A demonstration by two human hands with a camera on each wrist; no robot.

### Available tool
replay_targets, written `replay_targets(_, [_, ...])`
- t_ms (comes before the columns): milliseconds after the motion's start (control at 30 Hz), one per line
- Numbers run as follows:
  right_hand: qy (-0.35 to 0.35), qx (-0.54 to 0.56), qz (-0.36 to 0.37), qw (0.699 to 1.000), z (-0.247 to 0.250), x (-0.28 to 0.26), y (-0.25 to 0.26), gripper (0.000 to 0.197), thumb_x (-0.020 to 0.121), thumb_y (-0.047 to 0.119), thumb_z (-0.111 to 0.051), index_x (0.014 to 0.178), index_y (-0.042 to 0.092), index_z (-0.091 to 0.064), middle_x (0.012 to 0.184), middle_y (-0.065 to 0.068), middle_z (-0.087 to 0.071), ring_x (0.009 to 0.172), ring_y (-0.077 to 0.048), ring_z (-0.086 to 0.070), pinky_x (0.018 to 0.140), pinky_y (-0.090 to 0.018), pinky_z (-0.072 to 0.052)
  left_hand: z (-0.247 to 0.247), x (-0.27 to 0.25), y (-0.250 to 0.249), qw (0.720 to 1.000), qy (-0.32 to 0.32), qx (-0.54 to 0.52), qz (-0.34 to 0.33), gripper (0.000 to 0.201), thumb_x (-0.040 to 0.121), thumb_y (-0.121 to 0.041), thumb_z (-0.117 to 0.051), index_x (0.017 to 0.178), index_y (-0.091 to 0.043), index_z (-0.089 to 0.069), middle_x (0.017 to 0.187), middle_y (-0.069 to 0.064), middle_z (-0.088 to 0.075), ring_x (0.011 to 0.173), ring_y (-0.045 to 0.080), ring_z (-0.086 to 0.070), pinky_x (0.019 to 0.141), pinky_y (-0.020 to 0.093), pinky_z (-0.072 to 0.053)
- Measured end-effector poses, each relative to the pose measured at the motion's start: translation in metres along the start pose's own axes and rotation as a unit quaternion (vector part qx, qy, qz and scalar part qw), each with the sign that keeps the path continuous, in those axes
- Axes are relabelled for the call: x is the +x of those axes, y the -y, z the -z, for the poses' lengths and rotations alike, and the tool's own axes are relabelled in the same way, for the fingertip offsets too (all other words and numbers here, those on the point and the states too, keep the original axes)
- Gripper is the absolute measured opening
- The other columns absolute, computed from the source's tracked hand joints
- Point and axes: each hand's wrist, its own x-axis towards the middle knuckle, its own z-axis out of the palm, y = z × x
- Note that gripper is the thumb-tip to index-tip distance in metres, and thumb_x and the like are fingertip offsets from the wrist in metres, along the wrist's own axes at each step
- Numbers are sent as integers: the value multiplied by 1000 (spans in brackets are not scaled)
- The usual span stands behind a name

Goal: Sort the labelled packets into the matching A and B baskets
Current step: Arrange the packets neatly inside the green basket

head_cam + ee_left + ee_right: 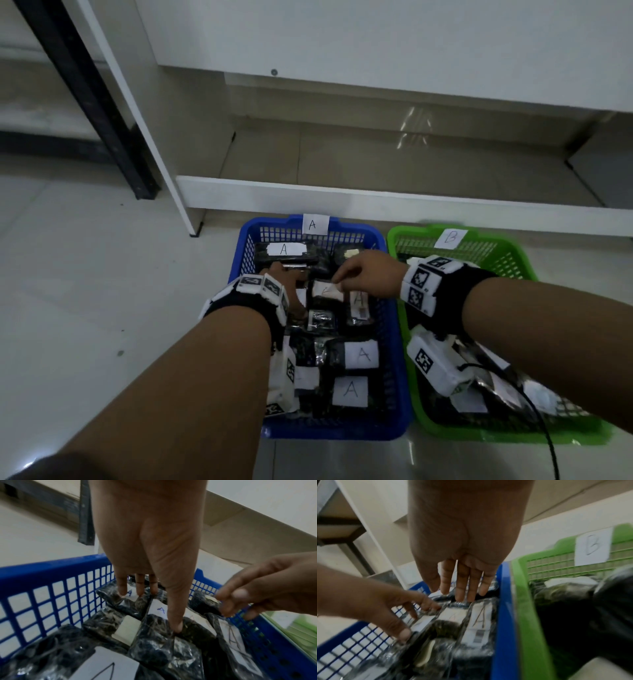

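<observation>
Two baskets stand side by side on the floor (85, 274), their long walls touching: the A basket (399, 377) on the left, the B basket (513, 260) on the right. Behind both runs the bottom shelf (376, 202) of a shelf unit, with an upright post (89, 89) further left. Packets (352, 356) lie packed in the A basket, overlapping one another; more packets (565, 592) lie in the B basket. Both hands reach into the far half of the A basket, the left hand (277, 277) near its left wall, the right hand (370, 274) nearer the shared wall.
</observation>
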Motion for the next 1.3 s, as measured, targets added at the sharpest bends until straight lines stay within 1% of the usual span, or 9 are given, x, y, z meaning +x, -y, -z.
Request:
replay_targets(133, [-85,6,-11,996,39,-9,-43,17,83,18,-65,96,12,-74,98,-5,-71,89,-15,-63,73,-20,-43,12,9,-18,996,-83,-18,38,41,86,-37,-61,121,-16,-58,127,17,-43,113,34,-49,96,37,-45])
replay_targets(233, [-117,-24,-23,993,64,-15,-84,16,83,17,-64,94,11,-74,97,-8,-72,93,-22,-65,78,-25,-46,27,18,-42,985,-152,-77,30,34,86,-32,-60,115,-14,-60,119,15,-51,106,32,-55,91,41,-48])
replay_targets(500, [-93,-74,-67,991,102,-32,-195,22,89,19,-56,100,7,-71,107,-12,-69,98,-26,-61,82,-29,-46,15,45,-140,928,-299,-221,-28,23,87,-19,-55,107,-9,-64,102,14,-63,97,30,-60,85,37,-48])
replay_targets(600, [-47,-52,-73,995,97,-35,-218,25,91,22,-55,103,6,-70,112,-12,-67,99,-28,-60,84,-30,-45,-8,54,-183,936,-293,-182,-63,26,88,-24,-55,112,-14,-62,106,8,-62,104,26,-53,89,38,-45])
replay_targets(767, [92,-8,-28,995,81,-31,-222,48,84,53,-59,123,24,-59,129,-1,-55,111,-20,-53,90,-27,-41,-41,62,-217,965,-258,-36,-28,34,94,-40,-42,123,-32,-55,128,-8,-56,127,18,-37,104,40,-18])
replay_targets(900, [142,11,21,990,77,-26,-217,44,82,50,-63,120,27,-63,118,3,-60,106,-15,-54,87,-23,-37,-39,66,-218,973,-230,-17,1,33,96,-33,-39,124,-33,-56,128,-7,-57,128,17,-35,104,43,-16])
replay_targets(1067, [220,-3,58,974,84,-23,-215,44,83,42,-66,122,24,-61,112,11,-54,103,-6,-48,90,-19,-30,-24,62,-216,993,-120,3,-7,32,96,-34,-43,125,-42,-54,135,-12,-50,134,18,-24,108,43,-11])
replay_targets(1200, [213,14,56,975,86,-24,-218,42,81,39,-68,120,26,-60,115,7,-57,103,-11,-53,88,-21,-36,-19,66,-203,998,-33,-19,-59,31,88,-41,-51,118,-49,-56,134,-14,-51,138,25,-22,111,51,-12])
replay_targets(1300, [182,49,41,981,96,-31,-224,38,84,38,-65,119,29,-58,120,5,-54,108,-13,-51,88,-23,-38,-21,63,-203,994,-81,-7,-72,25,92,-32,-52,114,-39,-61,130,-15,-53,136,21,-24,108,44,-13])
